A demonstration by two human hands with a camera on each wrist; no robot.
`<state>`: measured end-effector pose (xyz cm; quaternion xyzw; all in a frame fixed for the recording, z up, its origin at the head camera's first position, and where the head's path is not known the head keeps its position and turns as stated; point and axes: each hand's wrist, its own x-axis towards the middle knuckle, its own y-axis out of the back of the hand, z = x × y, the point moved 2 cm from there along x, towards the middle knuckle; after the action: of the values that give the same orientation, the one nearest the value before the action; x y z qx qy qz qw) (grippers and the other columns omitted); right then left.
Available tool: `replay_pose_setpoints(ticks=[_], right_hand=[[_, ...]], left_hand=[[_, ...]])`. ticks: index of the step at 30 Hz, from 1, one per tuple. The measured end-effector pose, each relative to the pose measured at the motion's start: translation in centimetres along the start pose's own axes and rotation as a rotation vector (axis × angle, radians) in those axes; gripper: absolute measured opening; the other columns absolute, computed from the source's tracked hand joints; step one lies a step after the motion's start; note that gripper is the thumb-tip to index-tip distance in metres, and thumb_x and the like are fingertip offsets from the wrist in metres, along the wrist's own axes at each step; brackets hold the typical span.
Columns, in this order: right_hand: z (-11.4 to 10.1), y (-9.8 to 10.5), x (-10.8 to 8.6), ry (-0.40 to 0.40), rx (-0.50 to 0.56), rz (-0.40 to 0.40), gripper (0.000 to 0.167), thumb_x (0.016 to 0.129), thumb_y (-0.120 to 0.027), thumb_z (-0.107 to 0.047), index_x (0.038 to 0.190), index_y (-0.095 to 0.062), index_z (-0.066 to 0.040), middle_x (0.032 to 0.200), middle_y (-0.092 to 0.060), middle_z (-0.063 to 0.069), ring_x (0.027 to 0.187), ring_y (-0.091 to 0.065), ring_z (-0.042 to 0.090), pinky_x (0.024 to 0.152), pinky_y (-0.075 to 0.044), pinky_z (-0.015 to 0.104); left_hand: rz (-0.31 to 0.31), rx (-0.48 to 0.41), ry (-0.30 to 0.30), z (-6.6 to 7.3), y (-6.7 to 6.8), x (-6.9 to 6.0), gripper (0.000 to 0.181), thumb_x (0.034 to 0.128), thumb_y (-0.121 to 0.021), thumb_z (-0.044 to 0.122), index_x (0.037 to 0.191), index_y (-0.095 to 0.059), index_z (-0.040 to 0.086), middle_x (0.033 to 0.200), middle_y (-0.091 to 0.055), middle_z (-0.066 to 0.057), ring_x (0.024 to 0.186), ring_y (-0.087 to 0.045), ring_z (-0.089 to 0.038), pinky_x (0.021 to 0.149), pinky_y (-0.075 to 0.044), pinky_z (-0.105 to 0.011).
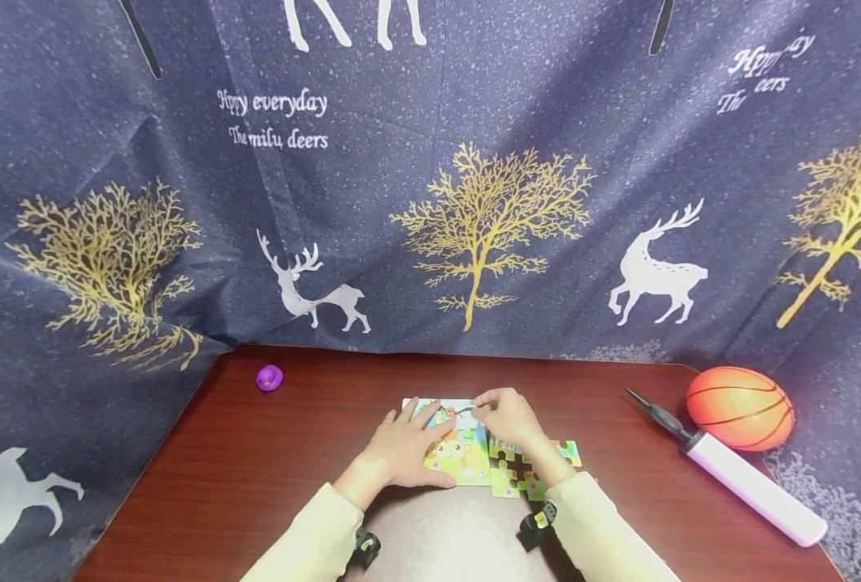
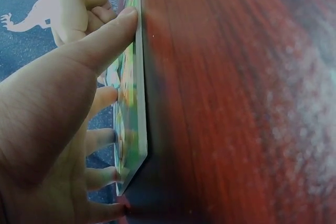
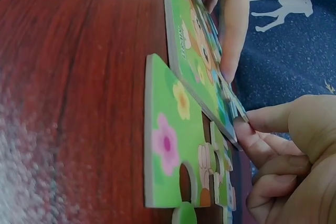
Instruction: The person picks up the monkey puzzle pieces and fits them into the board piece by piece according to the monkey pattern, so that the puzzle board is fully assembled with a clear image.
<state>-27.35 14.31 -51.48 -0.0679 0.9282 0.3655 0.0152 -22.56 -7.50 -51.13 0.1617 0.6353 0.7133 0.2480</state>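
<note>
A picture board [image 1: 466, 457] with a cartoon animal on a green ground lies flat on the table. My left hand [image 1: 405, 449] rests on its left part, fingers spread and straight, the thumb at its near edge [image 2: 140, 93]. Between thumb and forefinger, my right hand [image 1: 510, 418] pinches a thin puzzle piece [image 3: 240, 109], tilted over the board's upper right corner. Right of the board lie joined puzzle pieces [image 1: 504, 482] with flowers [image 3: 166, 142], partly hidden under my right forearm in the head view.
On the brown table [image 1: 292, 453], a small purple toy [image 1: 269, 377] sits at the far left. An orange ball [image 1: 740, 408] and a white pump [image 1: 757, 489] lie at the right. A patterned blue cloth [image 1: 372, 162] hangs behind.
</note>
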Motion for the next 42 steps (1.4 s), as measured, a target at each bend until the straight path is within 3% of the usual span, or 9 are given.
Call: replay_pose_setpoints(ticks=[11,17,20,26,42], right_hand=[[-0.7,0.1,-0.2,0.037,-0.065,0.029,0.015,0.093,-0.076,-0.021,0.105,-0.081,-0.012,0.089,-0.074,-0.002,0.077,-0.067,0.013,0.073,-0.055,0.04],[-0.8,0.1,-0.3,0.032,-0.082,0.042,0.017,0.092,-0.077,-0.021,0.105,-0.082,-0.012,0.091,-0.075,-0.001,0.08,-0.067,0.015,0.076,-0.056,0.041],[-0.8,0.1,-0.3,0.025,-0.07,0.039,0.017,0.091,-0.078,-0.021,0.104,-0.082,-0.011,0.092,-0.075,-0.001,0.082,-0.068,0.016,0.075,-0.057,0.041],[-0.6,-0.1,-0.3,0.007,-0.07,0.027,0.016,0.091,-0.078,-0.024,0.104,-0.081,-0.014,0.094,-0.075,-0.001,0.083,-0.068,0.016,0.077,-0.057,0.042],[-0.5,0.1,-0.4,-0.009,-0.065,0.053,0.016,0.091,-0.079,-0.025,0.103,-0.082,-0.015,0.096,-0.075,0.001,0.086,-0.069,0.018,0.078,-0.056,0.043]], left_hand=[[-0.005,-0.024,0.008,-0.1,0.4,0.1,0.097,0.08,-0.063,0.083,0.16,-0.042,0.033,0.168,-0.031,-0.006,0.153,-0.024,-0.045,0.109,-0.035,-0.07],[-0.009,-0.057,-0.02,0.0,0.2,0.2,0.097,0.0828,-0.065,0.079,0.161,-0.041,0.028,0.169,-0.03,0.004,0.152,-0.022,-0.05,0.108,-0.031,-0.075],[-0.008,-0.077,-0.04,0.0,-0.1,0.2,0.096,0.0848,-0.066,0.075,0.163,-0.039,0.024,0.169,-0.03,0.008,0.154,-0.02,-0.046,0.109,-0.028,-0.076],[-0.012,-0.023,-0.051,0.5,-0.4,0.2,0.096,0.0874,-0.065,0.071,0.164,-0.034,0.022,0.169,-0.028,0.01,0.156,-0.021,-0.032,0.112,-0.027,-0.073],[-0.032,0.049,-0.038,1.2,-0.4,0.6,0.091,0.088,-0.064,0.07,0.164,-0.036,0.029,0.169,-0.028,0.011,0.155,-0.023,-0.033,0.11,-0.031,-0.073]])
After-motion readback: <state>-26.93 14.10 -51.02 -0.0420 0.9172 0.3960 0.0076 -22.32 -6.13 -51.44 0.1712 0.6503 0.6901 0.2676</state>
